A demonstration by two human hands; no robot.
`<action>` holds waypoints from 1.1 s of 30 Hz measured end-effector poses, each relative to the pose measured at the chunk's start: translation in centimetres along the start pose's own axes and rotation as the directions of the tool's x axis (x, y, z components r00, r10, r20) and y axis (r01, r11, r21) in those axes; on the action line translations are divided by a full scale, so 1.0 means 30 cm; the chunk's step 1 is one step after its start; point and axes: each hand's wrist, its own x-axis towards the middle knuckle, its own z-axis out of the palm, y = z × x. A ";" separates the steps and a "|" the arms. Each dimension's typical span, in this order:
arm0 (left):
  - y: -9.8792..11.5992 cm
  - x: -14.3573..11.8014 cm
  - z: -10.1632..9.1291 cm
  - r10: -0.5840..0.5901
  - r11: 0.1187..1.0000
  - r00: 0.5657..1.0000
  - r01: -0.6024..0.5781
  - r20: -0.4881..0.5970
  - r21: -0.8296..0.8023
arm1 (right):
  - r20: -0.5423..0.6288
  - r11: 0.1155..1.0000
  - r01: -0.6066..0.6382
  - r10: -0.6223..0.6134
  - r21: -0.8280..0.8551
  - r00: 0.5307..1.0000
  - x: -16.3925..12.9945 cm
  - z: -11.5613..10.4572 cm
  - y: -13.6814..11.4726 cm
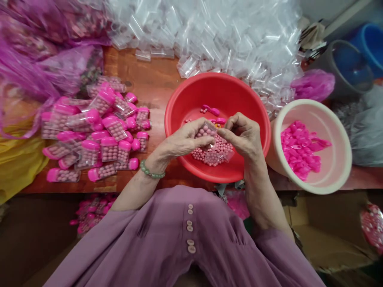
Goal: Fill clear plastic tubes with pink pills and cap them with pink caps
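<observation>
Head view: both hands meet over the round red plastic basin (179, 104) at the middle of the wooden desk (152, 79). The left hand (187, 139) pinches a small clear plastic case filled with pink beads (206, 130), fingers curled around it; the right hand (243, 135) closes its fingertips on the same case. Loose pink beads (214, 153) lie in the basin below. Filled pink-capped cases (98, 135) pile toward the left edge; a cream bowl of pink caps (301, 149) stands right.

Mauve buttoned blouse (185, 243), green bead bracelet (151, 170)
</observation>
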 end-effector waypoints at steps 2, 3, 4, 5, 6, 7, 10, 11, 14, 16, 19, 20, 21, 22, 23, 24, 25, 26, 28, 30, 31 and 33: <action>0.006 -0.004 0.000 0.012 1.000 1.000 -0.012 -0.022 -0.008 | -0.019 0.999 -0.016 0.016 -0.029 1.000 0.001 -0.018 0.010; 0.008 -0.007 -0.001 0.022 1.000 0.999 -0.022 -0.028 -0.018 | 0.001 0.998 -0.020 0.020 -0.067 1.000 0.000 -0.026 0.013; 0.008 -0.009 -0.002 0.031 0.999 0.999 -0.032 -0.039 -0.027 | 0.054 0.992 -0.021 0.028 -0.128 0.998 -0.001 -0.033 0.017; 0.007 -0.011 -0.004 0.041 0.999 0.997 -0.043 -0.059 -0.033 | 0.143 0.977 -0.018 0.049 -0.212 0.989 -0.003 -0.037 0.020; 0.005 -0.012 -0.004 0.052 0.998 0.995 -0.055 -0.085 -0.036 | 0.253 0.948 -0.007 0.091 -0.317 0.963 -0.005 -0.039 0.025; 0.003 -0.012 -0.004 0.061 0.997 0.991 -0.066 -0.117 -0.039 | 0.359 0.901 0.015 0.157 -0.433 0.920 -0.008 -0.037 0.029; 0.000 -0.005 0.002 0.085 0.993 0.973 -0.100 -0.216 -0.056 | 0.475 0.669 0.116 0.384 -0.734 0.792 -0.016 -0.018 0.046; 0.000 -0.001 0.005 0.091 0.992 0.968 -0.108 -0.234 -0.061 | 0.455 0.586 0.139 0.435 -0.798 0.777 -0.019 -0.012 0.050; 0.003 0.008 0.011 0.102 0.991 0.963 -0.120 -0.248 -0.060 | 0.405 0.446 0.173 0.500 -0.878 0.765 -0.021 -0.012 0.056; 0.003 0.010 0.011 0.102 0.991 0.960 -0.121 -0.262 -0.057 | 0.392 0.439 0.165 0.496 -0.883 0.775 -0.016 -0.030 0.053; -0.005 0.010 0.008 0.112 0.989 0.942 -0.136 -0.317 -0.056 | 0.335 0.431 0.114 0.482 -0.895 0.810 -0.003 -0.063 0.047; -0.009 0.010 0.007 0.119 0.988 0.935 -0.144 -0.333 -0.052 | 0.332 0.434 0.106 0.487 -0.895 0.808 0.003 -0.072 0.044; -0.014 0.010 0.006 0.128 0.987 0.928 -0.153 -0.349 -0.046 | 0.350 0.450 0.110 0.493 -0.886 0.796 0.009 -0.080 0.040; -0.018 0.010 0.006 0.139 0.985 0.921 -0.165 -0.365 -0.042 | 0.382 0.481 0.120 0.495 -0.868 0.780 0.015 -0.091 0.034; -0.022 0.009 0.006 0.150 0.983 0.912 -0.177 -0.383 -0.038 | 0.413 0.520 0.127 0.482 -0.844 0.772 0.021 -0.105 0.026; -0.026 0.009 0.006 0.163 0.981 0.901 -0.192 -0.402 -0.034 | 0.421 0.558 0.122 0.447 -0.821 0.789 0.027 -0.124 0.015; -0.029 0.007 0.006 0.178 0.978 0.889 -0.208 -0.421 -0.027 | 0.389 0.586 0.102 0.390 -0.804 0.835 0.031 -0.149 0.002; -0.031 0.006 0.006 0.190 0.975 0.879 -0.220 -0.437 -0.018 | 0.310 0.602 0.065 0.312 -0.796 0.898 0.034 -0.179 -0.011; -0.033 0.005 0.007 0.205 0.973 0.867 -0.230 -0.453 0.000 | 0.074 0.619 -0.032 0.145 -0.785 0.987 0.038 -0.242 -0.032; -0.033 0.007 0.008 0.213 0.972 0.861 -0.236 -0.462 0.010 | -0.068 0.627 -0.104 0.082 -0.772 0.994 0.049 -0.287 -0.032; -0.033 0.010 0.009 0.218 0.971 0.857 -0.240 -0.467 0.013 | -0.047 0.611 -0.105 0.110 -0.784 0.993 0.060 -0.294 -0.020; -0.031 0.018 0.012 0.226 0.969 0.852 -0.244 -0.473 0.023 | 0.112 0.554 -0.035 0.229 -0.832 0.967 0.096 -0.278 0.025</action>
